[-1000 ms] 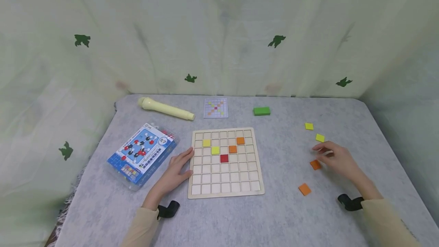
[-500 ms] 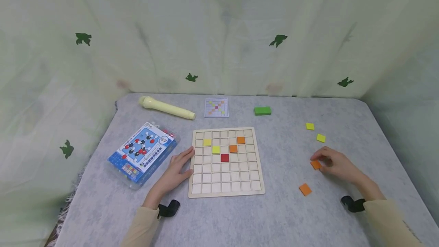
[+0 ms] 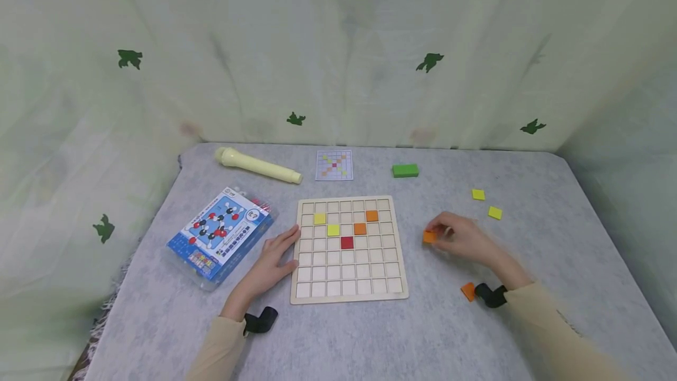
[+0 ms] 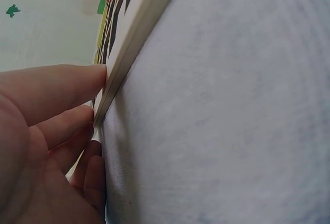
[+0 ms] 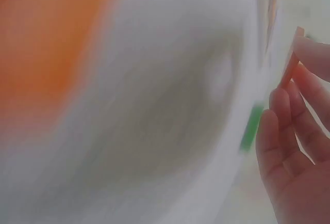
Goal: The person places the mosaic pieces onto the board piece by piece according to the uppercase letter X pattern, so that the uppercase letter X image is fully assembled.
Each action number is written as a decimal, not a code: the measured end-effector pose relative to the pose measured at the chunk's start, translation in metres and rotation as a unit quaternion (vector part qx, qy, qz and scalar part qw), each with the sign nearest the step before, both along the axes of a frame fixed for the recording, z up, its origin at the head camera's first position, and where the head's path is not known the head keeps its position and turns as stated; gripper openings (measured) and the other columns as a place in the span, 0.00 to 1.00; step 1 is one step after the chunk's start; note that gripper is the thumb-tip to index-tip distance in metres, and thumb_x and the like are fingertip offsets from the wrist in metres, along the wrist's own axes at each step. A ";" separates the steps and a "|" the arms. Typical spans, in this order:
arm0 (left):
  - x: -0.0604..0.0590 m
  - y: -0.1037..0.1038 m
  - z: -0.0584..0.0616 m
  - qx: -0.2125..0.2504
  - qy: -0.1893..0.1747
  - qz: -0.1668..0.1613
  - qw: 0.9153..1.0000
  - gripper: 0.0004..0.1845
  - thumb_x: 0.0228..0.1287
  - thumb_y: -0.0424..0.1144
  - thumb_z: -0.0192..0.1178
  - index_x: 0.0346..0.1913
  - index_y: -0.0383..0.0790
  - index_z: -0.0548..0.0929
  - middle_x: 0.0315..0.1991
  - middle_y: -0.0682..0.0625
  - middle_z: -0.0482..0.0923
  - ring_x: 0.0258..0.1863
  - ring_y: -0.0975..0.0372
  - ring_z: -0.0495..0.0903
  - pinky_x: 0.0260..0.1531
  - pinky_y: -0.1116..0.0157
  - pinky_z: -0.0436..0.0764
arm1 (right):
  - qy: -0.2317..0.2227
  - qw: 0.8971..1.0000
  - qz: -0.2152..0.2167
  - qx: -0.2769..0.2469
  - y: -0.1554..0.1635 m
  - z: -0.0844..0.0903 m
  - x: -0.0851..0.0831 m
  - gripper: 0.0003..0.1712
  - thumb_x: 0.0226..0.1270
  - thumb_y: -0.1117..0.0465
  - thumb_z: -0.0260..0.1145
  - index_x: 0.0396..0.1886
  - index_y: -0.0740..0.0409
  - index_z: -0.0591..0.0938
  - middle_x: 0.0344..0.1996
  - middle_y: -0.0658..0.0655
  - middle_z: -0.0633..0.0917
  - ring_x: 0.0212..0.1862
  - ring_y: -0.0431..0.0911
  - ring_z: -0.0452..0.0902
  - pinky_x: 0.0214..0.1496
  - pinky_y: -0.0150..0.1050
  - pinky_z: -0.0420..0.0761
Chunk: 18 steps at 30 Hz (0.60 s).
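Note:
My right hand (image 3: 465,241) pinches an orange square tile (image 3: 429,237) by its edges, just right of the board in the head view. In the right wrist view the held tile (image 5: 292,64) stands on edge between thumb and fingertips. My left hand (image 3: 271,268) rests with its fingers against the left side of a wooden grid board (image 3: 349,298). The board's edge (image 4: 124,59) meets the thumb in the left wrist view. On the grid lie a red tile (image 3: 347,243), two yellow tiles (image 3: 333,230) and two orange tiles (image 3: 360,229).
Two loose yellow tiles (image 3: 494,213) lie at the right. Another orange tile (image 3: 468,291) is partly under the right wrist camera. Behind the board are a pattern card (image 3: 334,166), a green block (image 3: 405,170) and a pale yellow microphone-shaped object (image 3: 259,166). A boxed molecule set (image 3: 219,234) lies left.
The right hand has come down onto an orange tile at the right, picked it up and carried it left toward the board. The left hand has stayed at the board's edge.

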<state>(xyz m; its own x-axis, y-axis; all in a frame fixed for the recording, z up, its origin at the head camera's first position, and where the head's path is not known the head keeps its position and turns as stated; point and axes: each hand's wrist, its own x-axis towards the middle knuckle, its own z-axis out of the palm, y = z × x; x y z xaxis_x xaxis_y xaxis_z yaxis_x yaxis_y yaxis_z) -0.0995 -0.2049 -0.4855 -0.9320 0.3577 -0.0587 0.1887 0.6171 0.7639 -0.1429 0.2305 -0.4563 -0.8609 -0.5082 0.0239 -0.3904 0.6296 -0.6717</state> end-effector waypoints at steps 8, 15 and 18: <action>0.000 0.001 0.001 -0.001 -0.003 0.001 1.000 0.35 0.65 0.31 0.58 0.73 0.34 0.58 0.74 0.43 0.50 0.65 0.48 0.52 0.59 0.46 0.59 | -0.012 0.994 0.103 -0.018 -0.102 0.005 -0.009 0.11 0.58 0.67 0.68 0.42 0.57 0.81 0.37 0.47 0.80 0.39 0.42 0.73 0.43 0.37 0.75; 0.000 0.001 0.001 -0.006 -0.010 0.003 1.000 0.35 0.65 0.31 0.58 0.73 0.35 0.57 0.75 0.44 0.49 0.66 0.48 0.51 0.59 0.45 0.58 | -0.015 0.989 0.147 0.027 -0.165 0.003 -0.001 0.09 0.61 0.65 0.68 0.42 0.56 0.82 0.36 0.47 0.78 0.36 0.41 0.71 0.41 0.33 0.72; 0.000 0.001 0.001 -0.010 -0.010 0.003 1.000 0.35 0.66 0.32 0.58 0.73 0.36 0.57 0.75 0.44 0.49 0.66 0.48 0.51 0.59 0.45 0.59 | 0.004 0.988 0.142 0.059 -0.180 0.002 0.002 0.09 0.60 0.63 0.69 0.40 0.55 0.82 0.35 0.47 0.77 0.35 0.40 0.69 0.39 0.32 0.71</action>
<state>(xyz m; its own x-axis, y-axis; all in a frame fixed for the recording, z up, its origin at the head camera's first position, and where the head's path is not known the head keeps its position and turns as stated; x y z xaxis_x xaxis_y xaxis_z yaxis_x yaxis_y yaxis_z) -0.0993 -0.2044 -0.4849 -0.9330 0.3499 -0.0841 0.1693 0.6330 0.7554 -0.1411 0.0504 -0.4544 -0.6838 -0.7284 -0.0431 -0.5674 0.5679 -0.5963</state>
